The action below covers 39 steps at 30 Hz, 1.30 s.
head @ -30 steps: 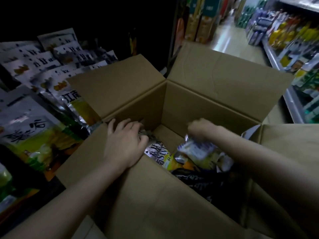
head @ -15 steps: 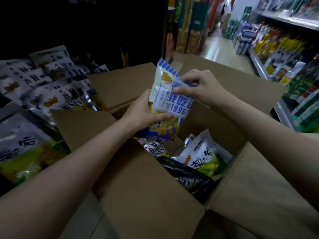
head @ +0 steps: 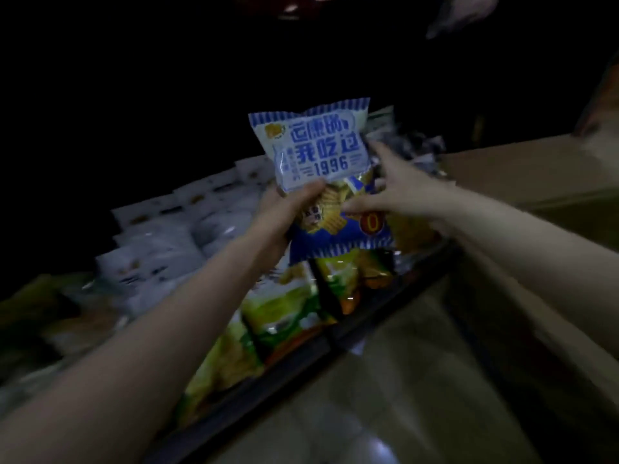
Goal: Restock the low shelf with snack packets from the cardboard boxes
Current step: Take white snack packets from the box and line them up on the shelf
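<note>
A blue-and-white snack packet (head: 321,152) marked 1996 stands upright in the air above the low shelf. My left hand (head: 284,209) grips its left side, thumb across the front. My right hand (head: 392,189) holds its right side, thumb on the front and fingers behind. The low shelf (head: 301,360) runs diagonally below, its dark front rail showing, filled with green and yellow packets (head: 284,316) at the front and white packets (head: 160,249) farther back. A brown cardboard box (head: 536,175) shows at the right edge, its contents hidden.
Shiny floor (head: 385,396) lies in front of the shelf rail at the lower right. The space above the shelf is dark. More silver packets (head: 412,149) sit behind the held packet.
Both hands have lifted the blue-and-white packet out of the box and carried it left over the shelf. The view has swung from the box to the shelf.
</note>
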Available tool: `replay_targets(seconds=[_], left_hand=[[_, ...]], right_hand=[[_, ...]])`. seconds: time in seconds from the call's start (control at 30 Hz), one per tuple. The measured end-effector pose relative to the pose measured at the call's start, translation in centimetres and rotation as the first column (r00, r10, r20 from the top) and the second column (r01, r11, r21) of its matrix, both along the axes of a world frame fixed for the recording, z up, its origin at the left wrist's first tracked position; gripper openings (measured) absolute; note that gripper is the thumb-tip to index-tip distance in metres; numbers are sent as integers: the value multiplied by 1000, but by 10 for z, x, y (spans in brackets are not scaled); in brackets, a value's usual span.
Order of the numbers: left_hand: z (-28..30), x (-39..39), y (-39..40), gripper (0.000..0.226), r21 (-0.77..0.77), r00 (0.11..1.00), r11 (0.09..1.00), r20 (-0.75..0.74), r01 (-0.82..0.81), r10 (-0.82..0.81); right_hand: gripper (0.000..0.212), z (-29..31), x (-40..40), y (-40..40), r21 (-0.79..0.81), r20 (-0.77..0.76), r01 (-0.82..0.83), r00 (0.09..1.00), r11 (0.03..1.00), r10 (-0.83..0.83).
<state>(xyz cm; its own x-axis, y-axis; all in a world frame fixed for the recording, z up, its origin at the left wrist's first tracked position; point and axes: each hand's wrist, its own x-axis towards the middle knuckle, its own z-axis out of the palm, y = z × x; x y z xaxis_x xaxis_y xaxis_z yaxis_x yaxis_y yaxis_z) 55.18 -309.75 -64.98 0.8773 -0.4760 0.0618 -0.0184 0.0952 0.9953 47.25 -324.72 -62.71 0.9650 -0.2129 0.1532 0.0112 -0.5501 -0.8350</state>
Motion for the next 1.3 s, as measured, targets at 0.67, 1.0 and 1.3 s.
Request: replay_targets(seconds=[0.67,1.0,1.3], left_hand=[[-125,-59,340,25,564,946,786,-26,-254,324],[-90,-54,401,22,577,933,781,-88,-238,350],[-55,-57,494,31,397,719,639,80,-659,691]], right_hand=[[97,-132,50,306,36,-353,-602,739,797,574],[107,-100,57,326,-51,-442,-664,685,746,579],[122,-80,71,460,150,-200,-713,657,685,727]])
